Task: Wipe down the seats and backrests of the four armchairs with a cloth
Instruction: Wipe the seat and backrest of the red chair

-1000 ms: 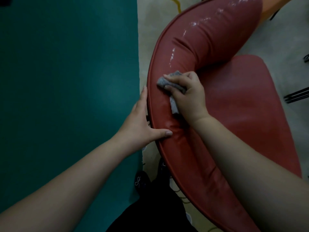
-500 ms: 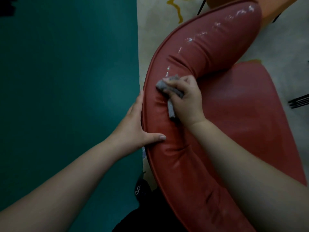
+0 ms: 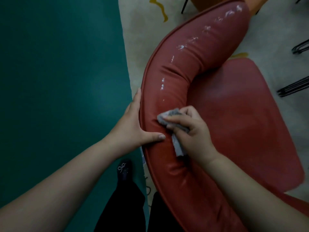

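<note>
We see the curved red leatherette backrest [image 3: 189, 67] of the armchair arching from below our hands up and away to the right, glossy wet streaks along its far stretch. The right hand [image 3: 192, 131] clutches a crumpled grey cloth [image 3: 168, 117] against the padding, fingers curled round it. Just beside it, the left hand [image 3: 135, 126] braces the outer rim, fingers straight, thumb pressed onto the padding. Right of both hands lies the flat red seat [image 3: 247, 118]; left, teal floor [image 3: 58, 81] meets a pale rug [image 3: 138, 30].
</note>
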